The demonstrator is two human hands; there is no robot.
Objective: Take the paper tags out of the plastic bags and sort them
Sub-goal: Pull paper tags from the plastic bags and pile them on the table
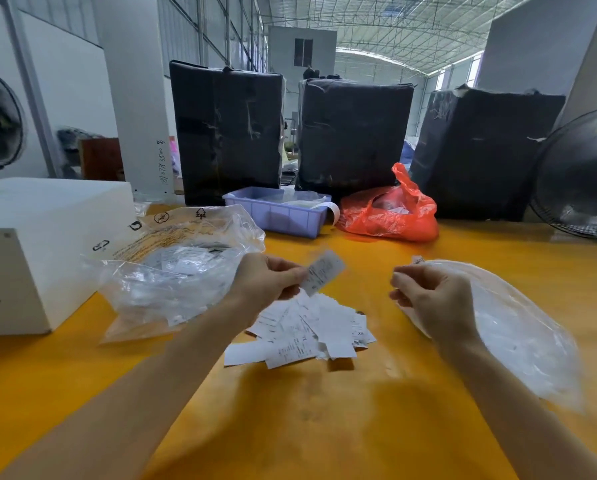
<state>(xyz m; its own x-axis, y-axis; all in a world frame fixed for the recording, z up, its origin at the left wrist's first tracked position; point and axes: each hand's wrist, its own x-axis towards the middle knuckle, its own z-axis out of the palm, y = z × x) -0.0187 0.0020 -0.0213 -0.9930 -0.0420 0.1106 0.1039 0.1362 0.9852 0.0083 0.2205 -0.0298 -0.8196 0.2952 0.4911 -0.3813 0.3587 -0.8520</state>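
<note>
On the yellow table (307, 427) lies a messy pile of white paper tags (307, 332). Above it the left hand (264, 280) pinches 1 white printed tag (323, 271). The right hand (428, 299) has curled fingers holding a thin clear plastic bag (519, 337). Farther left sits a big crinkly clear bag of tags (176, 261)

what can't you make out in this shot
Head view only:
- Tag in left hand: motion blur, print unreadable.
- Right hand: whether it pinches the clear bag, curled fingers hide it.
- Blue bin contents: its wall hides them.
- Red bag contents: crumpled plastic.
</note>
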